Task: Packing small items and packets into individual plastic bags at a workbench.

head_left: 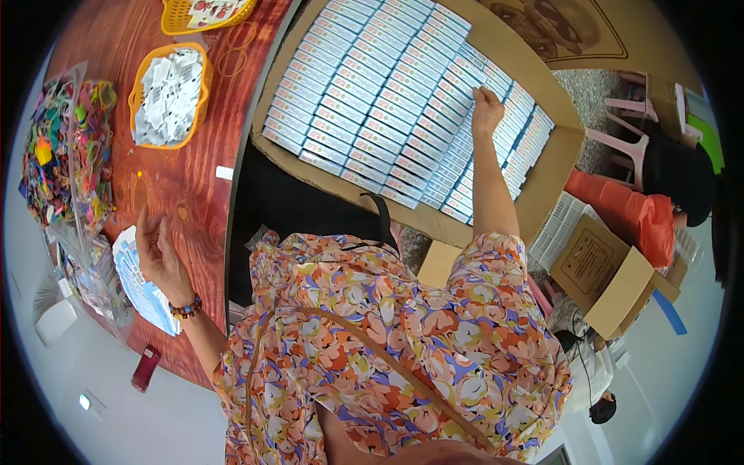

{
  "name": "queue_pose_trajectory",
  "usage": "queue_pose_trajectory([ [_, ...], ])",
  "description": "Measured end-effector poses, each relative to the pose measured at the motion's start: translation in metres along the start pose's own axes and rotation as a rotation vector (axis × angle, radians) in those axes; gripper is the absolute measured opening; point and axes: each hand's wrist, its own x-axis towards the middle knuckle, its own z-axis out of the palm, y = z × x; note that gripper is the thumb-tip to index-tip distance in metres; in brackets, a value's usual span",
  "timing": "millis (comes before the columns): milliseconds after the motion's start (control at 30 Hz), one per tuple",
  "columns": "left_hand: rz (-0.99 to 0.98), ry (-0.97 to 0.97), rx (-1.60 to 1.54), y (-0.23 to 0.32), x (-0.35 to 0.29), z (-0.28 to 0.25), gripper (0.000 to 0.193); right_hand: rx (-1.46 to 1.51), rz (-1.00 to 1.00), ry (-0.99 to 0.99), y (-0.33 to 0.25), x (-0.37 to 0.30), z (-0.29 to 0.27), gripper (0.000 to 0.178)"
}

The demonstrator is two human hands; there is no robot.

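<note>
My right hand (487,112) reaches over a large cardboard carton (570,147), its fingers curled together close to the small boxes inside. What the fingers grip, if anything, is hidden. Rows of small light-blue and white boxes (364,85) fill the carton, with the stack on the right side lower than the rest. My left hand (161,256), a beaded bracelet at its wrist, hovers at the table's edge with fingers spread and nothing in them. Right beside it lies a fanned pile of blue-and-white printed cards (139,283) on the reddish wooden table (186,287).
A yellow basket (207,81) holds small white packets; another yellow basket (205,29) sits behind it. Clear bags of colourful small items (70,155) lie at the far left. On the right are pink stools (624,147), a red bag (632,213), an opened carton (589,260) and a person (593,380).
</note>
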Motion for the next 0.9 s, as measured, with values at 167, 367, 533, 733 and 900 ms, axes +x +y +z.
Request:
queue_pose_trajectory([
  [167, 0.032, -0.031, 0.03, 0.005, 0.007, 0.003, 0.038, 0.186, 0.1, 0.076, 0.0, -0.011, 0.009, 0.027],
  [367, 0.019, -0.048, 0.047, 0.002, 0.013, 0.005, 0.038, 0.264, 0.142, 0.213, -0.01, -0.02, 0.019, 0.021],
  [533, 0.053, -0.089, 0.069, 0.009, 0.014, 0.023, 0.038, 0.071, 0.032, 0.066, 0.005, -0.009, 0.006, 0.02],
  [733, 0.075, -0.143, 0.15, 0.015, 0.022, 0.02, 0.034, 0.293, 0.107, -0.007, 0.003, -0.005, 0.005, 0.026],
  [900, 0.096, -0.13, 0.134, 0.01, 0.02, 0.015, 0.035, 0.207, 0.06, -0.032, 0.01, -0.002, 0.002, 0.031],
])
